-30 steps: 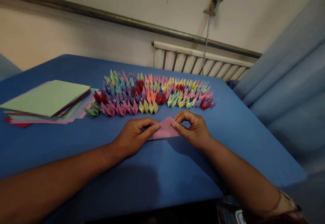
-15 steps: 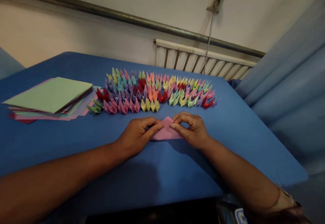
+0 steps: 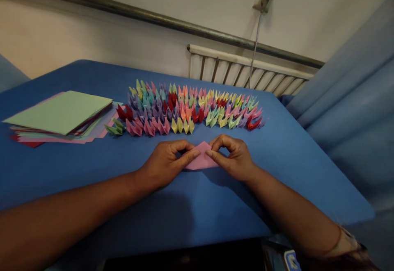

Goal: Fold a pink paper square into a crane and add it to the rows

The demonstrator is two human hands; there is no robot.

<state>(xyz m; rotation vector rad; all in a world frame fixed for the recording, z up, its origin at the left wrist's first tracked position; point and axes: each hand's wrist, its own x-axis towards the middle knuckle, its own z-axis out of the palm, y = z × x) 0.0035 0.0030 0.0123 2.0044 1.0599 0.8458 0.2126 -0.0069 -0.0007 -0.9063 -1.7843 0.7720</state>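
Note:
A folded piece of pink paper (image 3: 202,160), with a pointed top, is held between both hands just above the blue table. My left hand (image 3: 168,160) pinches its left side between thumb and fingers. On the right side, my right hand (image 3: 232,156) pinches it the same way, the index finger curled behind the paper. The thumbs lie on the near face, and the fingertips behind the sheet are hidden. Beyond the hands stand rows of small folded paper figures (image 3: 186,111) in many colours, shaped like origami cranes.
A stack of coloured paper sheets (image 3: 61,113), pale green on top, lies at the left of the blue table (image 3: 301,172). Behind it run a metal rail (image 3: 147,19) and a radiator (image 3: 246,66). A blue curtain (image 3: 353,99) hangs at the right.
The thumbs have shifted very slightly on the pink paper, which stays in both hands. The view has tilted a little; otherwise little differs.

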